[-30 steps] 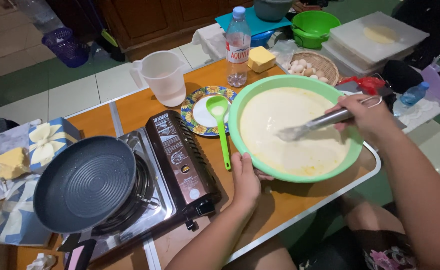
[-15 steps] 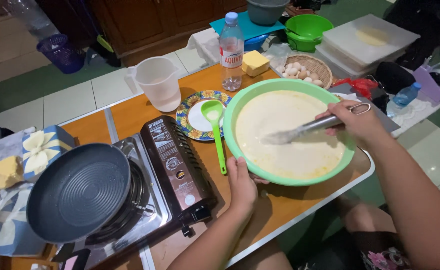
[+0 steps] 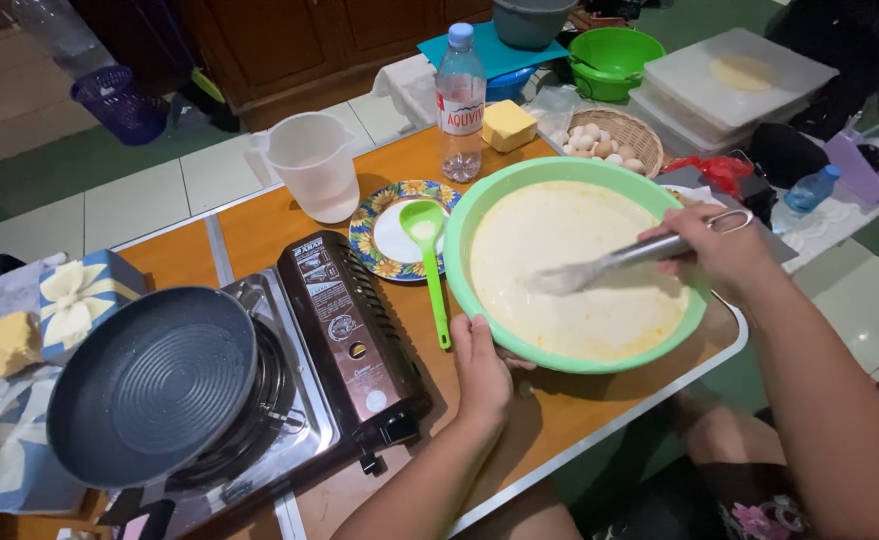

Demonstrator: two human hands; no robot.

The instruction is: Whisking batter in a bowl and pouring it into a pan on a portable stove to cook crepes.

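A person sat at a low orange table and worked a pale batter in a wide green bowl that rested on the tabletop near its front edge. The right hand was closed around the handle of a metal whisk, fingers clenched on the shaft, with the wire head sunk in the batter toward the bowl's middle. The left hand gripped the near rim of the bowl, thumb over the edge and fingers curled underneath, out of sight.

Just left of the bowl, a green ladle lay with its scoop on a flower-patterned plate and its handle pointing toward the person. Behind the plate stood a translucent measuring jug, and beside it a clear plastic water bottle with a blue cap. A yellow block of butter sat just beside the bottle, and a woven basket of eggs lay behind the bowl's far rim.

At the left end of the table, a portable gas stove carried a dark non-stick pan on its burner. A cloth-covered box with a pale bow sat near the pan's far side, next to another yellow block. Farther back, a second green bowl and a stack of white lidded containers stood well apart from the table.
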